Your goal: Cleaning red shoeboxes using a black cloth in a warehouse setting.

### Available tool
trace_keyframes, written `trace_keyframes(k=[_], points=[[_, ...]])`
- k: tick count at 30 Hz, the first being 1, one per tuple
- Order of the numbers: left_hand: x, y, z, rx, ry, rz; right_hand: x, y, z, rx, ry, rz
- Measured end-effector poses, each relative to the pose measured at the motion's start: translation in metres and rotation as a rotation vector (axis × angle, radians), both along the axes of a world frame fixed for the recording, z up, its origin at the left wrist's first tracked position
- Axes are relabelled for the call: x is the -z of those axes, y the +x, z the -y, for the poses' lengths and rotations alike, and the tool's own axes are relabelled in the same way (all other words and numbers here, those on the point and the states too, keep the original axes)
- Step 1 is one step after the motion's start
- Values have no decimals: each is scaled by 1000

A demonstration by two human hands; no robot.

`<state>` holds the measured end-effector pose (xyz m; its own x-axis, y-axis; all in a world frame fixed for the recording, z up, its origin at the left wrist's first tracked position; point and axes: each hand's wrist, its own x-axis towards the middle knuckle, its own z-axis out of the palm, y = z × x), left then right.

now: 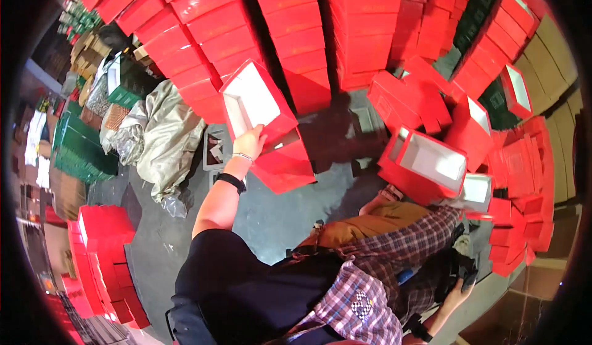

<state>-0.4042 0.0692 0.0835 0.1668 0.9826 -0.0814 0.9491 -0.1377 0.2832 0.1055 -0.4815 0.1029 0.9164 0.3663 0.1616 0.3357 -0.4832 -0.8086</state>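
Note:
My left hand [250, 143] reaches forward and grips the near rim of an open red box [280, 114] with a white inside. This box is tilted and rests against another red box [285, 165] below it, near the foot of the tall stacks. At the lower right my right hand [458, 294] is down by my side, closed around a small black object [470, 273] whose kind I cannot make out. To the right of my knee lies another open red box [428, 159] with a white inside, tilted.
Tall stacks of red boxes [290, 33] stand ahead. Loose red boxes [410, 101] are heaped at the right. Green boxes [80, 144], a crumpled silvery sheet [169, 138] and a grey tray [214, 147] are at the left. More red boxes [105, 262] stand at the lower left.

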Motion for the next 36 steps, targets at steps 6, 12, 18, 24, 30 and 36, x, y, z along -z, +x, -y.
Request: trace_keyframes(k=[6,12,18,24,30,36], points=[[-11,-8,2,197,40,-116,-3,6,-8,-2,50,-45],[-20,-14,-1,225,154,-147,-18,-12,-28,5,65,-37],[6,-14,9,352,131,-190,-3,0,2,-5,70,-92],[24,-2,20,370,-49,-120,-8,-7,-6,15,96,-99],[26,6,-3,359,-335,-128,-17,-18,-2,45,131,-128],[33,-2,-14,369,-234,-107,-21,-28,4,228,210,-171]])
